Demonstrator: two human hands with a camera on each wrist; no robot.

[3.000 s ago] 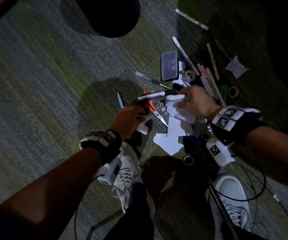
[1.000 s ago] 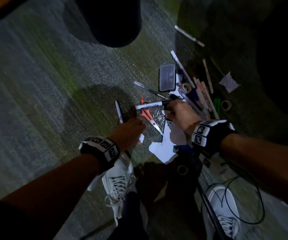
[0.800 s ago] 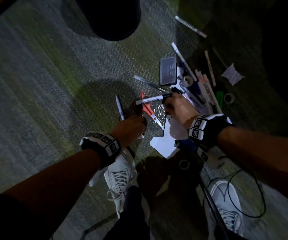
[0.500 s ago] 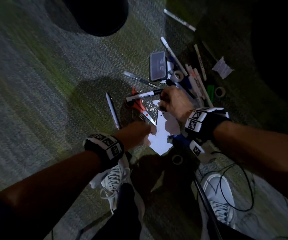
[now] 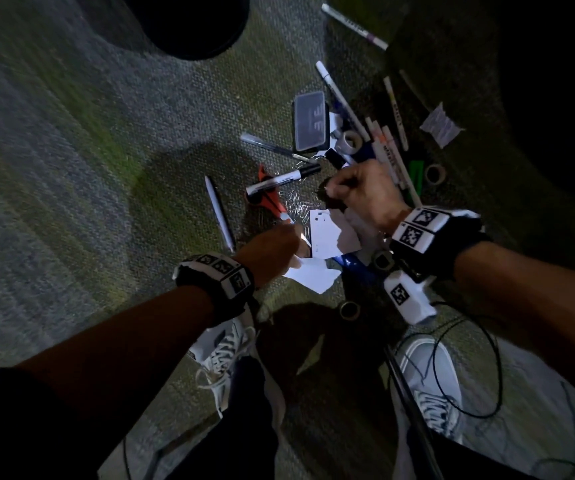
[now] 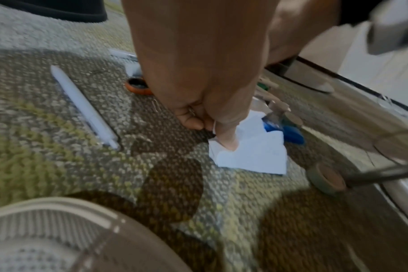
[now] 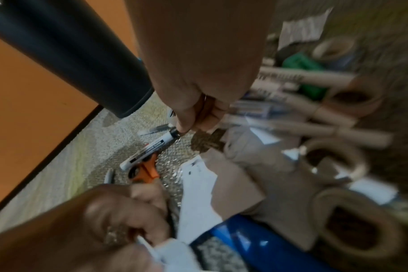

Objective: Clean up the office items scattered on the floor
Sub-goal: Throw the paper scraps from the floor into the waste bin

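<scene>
My left hand (image 5: 272, 249) (image 6: 207, 127) reaches down to the carpet and pinches the edge of a white paper scrap (image 5: 313, 277) (image 6: 256, 156) between thumb and forefinger. A second torn sheet (image 5: 327, 233) (image 7: 196, 193) lies just beyond it. My right hand (image 5: 355, 190) (image 7: 196, 119) hovers curled like a fist, with a thin metal loop, apparently a paper clip, showing between thumb and forefinger. Its thumb tip is beside the black cap of a white marker (image 5: 279, 181) (image 7: 149, 149), which rests across orange scissors (image 5: 268, 199). Loose paper clips (image 5: 298, 209) glint on the carpet.
A white pen (image 5: 219, 216) lies to the left. A clear case (image 5: 310, 121), several markers (image 5: 390, 157), tape rolls (image 5: 435, 173) (image 5: 349, 309), a blue item (image 5: 348, 263) and crumpled paper (image 5: 440, 126) are around. A black bin (image 5: 189, 26) stands beyond; my shoes (image 5: 223, 348) are below.
My right hand let go of the marker's cap end and drew back curled. My left hand moved right from the scissors to the paper scrap and pinched it.
</scene>
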